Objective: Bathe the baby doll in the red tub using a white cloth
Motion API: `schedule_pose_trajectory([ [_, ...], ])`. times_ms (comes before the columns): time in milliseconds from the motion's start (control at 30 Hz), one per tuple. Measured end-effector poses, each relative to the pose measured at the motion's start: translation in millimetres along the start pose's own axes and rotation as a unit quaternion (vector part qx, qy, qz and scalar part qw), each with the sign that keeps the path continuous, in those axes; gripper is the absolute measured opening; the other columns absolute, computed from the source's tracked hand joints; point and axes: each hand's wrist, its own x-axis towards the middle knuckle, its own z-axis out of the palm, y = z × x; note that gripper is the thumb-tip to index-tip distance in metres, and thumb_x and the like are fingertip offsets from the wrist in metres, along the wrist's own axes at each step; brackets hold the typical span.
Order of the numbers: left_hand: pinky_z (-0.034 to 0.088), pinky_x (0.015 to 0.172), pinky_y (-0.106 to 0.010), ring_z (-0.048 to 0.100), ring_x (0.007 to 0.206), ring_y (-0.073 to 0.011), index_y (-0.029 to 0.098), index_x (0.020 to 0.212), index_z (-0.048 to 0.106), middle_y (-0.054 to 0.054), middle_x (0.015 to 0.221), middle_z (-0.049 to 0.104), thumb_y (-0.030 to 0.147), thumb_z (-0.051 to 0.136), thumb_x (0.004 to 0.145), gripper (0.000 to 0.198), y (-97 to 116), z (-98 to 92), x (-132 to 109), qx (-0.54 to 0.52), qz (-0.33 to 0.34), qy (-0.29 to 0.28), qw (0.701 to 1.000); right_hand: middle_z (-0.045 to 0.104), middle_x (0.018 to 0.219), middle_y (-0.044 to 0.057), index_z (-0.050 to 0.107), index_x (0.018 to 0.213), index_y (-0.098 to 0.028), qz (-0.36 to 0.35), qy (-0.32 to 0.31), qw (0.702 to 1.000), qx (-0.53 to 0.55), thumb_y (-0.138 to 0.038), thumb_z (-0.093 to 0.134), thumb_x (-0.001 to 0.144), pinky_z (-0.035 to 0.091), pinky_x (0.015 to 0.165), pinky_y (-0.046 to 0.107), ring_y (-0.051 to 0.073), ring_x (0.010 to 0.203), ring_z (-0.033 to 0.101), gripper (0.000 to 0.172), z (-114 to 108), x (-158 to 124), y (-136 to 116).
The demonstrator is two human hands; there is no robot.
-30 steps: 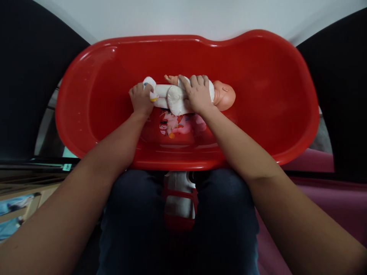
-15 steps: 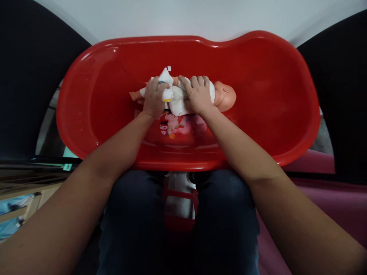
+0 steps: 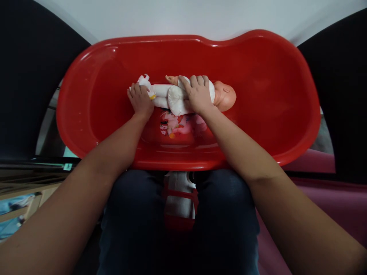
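Doll (image 3: 176, 100) lies in red tub (image 3: 177, 165), head (image 3: 226, 97) toward 3 o'clock. Our right hand (image 3: 200, 93) clasps it midway; left hand (image 3: 141, 100) grips white cloth (image 3: 145, 81) at foot end, toward 9 o'clock. We advise: brace doll firmly, press cloth snugly, stroke evenly.

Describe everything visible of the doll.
The doll lies lengthwise in the red tub, bald, plastic-looking head to the image's right. Torso and legs look like white fabric; one small plastic-looking hand shows. The person's right hand holds its torso; their left hand, gripping a white cloth, hides its feet.
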Motion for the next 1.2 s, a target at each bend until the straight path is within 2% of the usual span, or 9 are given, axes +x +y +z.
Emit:
schedule_pose_trajectory([
  [100,0.016,0.112,-0.059,0.017,0.168,-0.0235,0.013,0.094,0.06,-0.018,0.146,0.067,0.065,0.035,0.107,0.059,5.0,-0.6,3.0,-0.003,0.009,0.018,1.0,0.056,0.149,0.017,0.037,0.171,-0.019,0.001,-0.009,1.0,0.003,-0.024,0.027,0.113,0.025,0.126,0.056,0.032,0.135,0.048,0.059,-1.1,-0.3,0.0],
  [233,0.028,0.115,-0.045,0.03,0.16,-0.0132,0.015,0.116,0.062,-0.011,0.156,0.062,0.066,0.035,0.11,0.058,27.1,7.5,-2.8,0.012,0.099,-0.04,0.994,0.057,0.146,0.016,0.04,0.17,-0.02,0.013,0.002,1.0,-0.017,-0.022,0.031,0.11,0.032,0.122,0.056,0.034,0.136,0.051,0.061,1.6,1.0,-1.0],
  [367,0.032,0.125,-0.045,0.043,0.153,-0.0257,0.021,0.149,0.057,-0.012,0.163,0.054,0.047,0.047,0.107,0.051,38.3,11.8,-11.9,0.0,0.153,-0.079,0.985,0.059,0.143,0.017,0.043,0.17,-0.018,0.009,0.008,1.0,-0.027,-0.024,0.034,0.109,0.035,0.12,0.058,0.035,0.136,0.054,0.062,3.3,1.7,-1.7],
  [567,0.027,0.125,-0.059,0.042,0.143,-0.0317,0.018,0.127,0.067,-0.012,0.146,0.059,0.032,0.054,0.105,0.029,22.4,2.5,-9.2,0.041,0.068,-0.114,0.99,0.06,0.141,0.018,0.044,0.168,-0.014,-0.002,0.027,1.0,-0.009,-0.028,0.036,0.107,0.034,0.119,0.063,0.037,0.136,0.054,0.063,7.1,2.2,0.0],
  [733,0.027,0.124,-0.064,0.045,0.141,-0.0413,0.024,0.11,0.069,-0.017,0.138,0.064,0.039,0.06,0.101,0.02,14.2,-2.6,-5.3,0.041,0.021,-0.036,0.998,0.06,0.141,0.017,0.043,0.169,-0.017,0.005,0.02,1.0,-0.009,-0.028,0.034,0.108,0.031,0.121,0.062,0.034,0.134,0.053,0.062,8.3,2.9,1.3],
  [900,0.031,0.111,-0.057,0.041,0.147,-0.0341,0.013,0.108,0.065,-0.016,0.139,0.065,0.042,0.058,0.108,0.03,9.0,-4.3,1.4,0.04,-0.033,-0.026,0.998,0.059,0.144,0.016,0.04,0.17,-0.017,-0.003,0.014,1.0,-0.01,-0.025,0.034,0.11,0.028,0.124,0.059,0.032,0.133,0.052,0.061,4.4,1.5,1.0],
  [1033,0.031,0.111,-0.05,0.044,0.144,-0.0276,0.011,0.119,0.062,-0.015,0.139,0.063,0.032,0.056,0.11,0.023,20.7,-1.2,1.1,0.012,0.049,-0.041,0.998,0.06,0.143,0.016,0.042,0.169,-0.019,0.003,0.021,1.0,-0.016,-0.025,0.035,0.111,0.032,0.122,0.056,0.032,0.132,0.052,0.059,4.8,1.4,1.2],
  [1133,0.039,0.113,-0.047,0.054,0.132,-0.0307,0.017,0.137,0.059,-0.015,0.138,0.062,0.024,0.06,0.105,0.034,33.3,2.7,-6.1,0.004,0.139,-0.086,0.987,0.06,0.142,0.017,0.042,0.169,-0.016,0.006,0.015,1.0,-0.008,-0.027,0.031,0.112,0.035,0.12,0.06,0.035,0.135,0.053,0.06,6.6,2.3,1.2],
  [1200,0.042,0.113,-0.047,0.057,0.13,-0.0344,0.017,0.143,0.057,-0.016,0.137,0.062,0.02,0.062,0.102,0.042,36.8,3.2,-11.0,0.023,0.145,-0.132,0.98,0.059,0.142,0.017,0.042,0.169,-0.014,0.002,0.018,1.0,-0.001,-0.029,0.029,0.112,0.036,0.12,0.062,0.035,0.136,0.054,0.06,7.3,3.0,0.8],
])
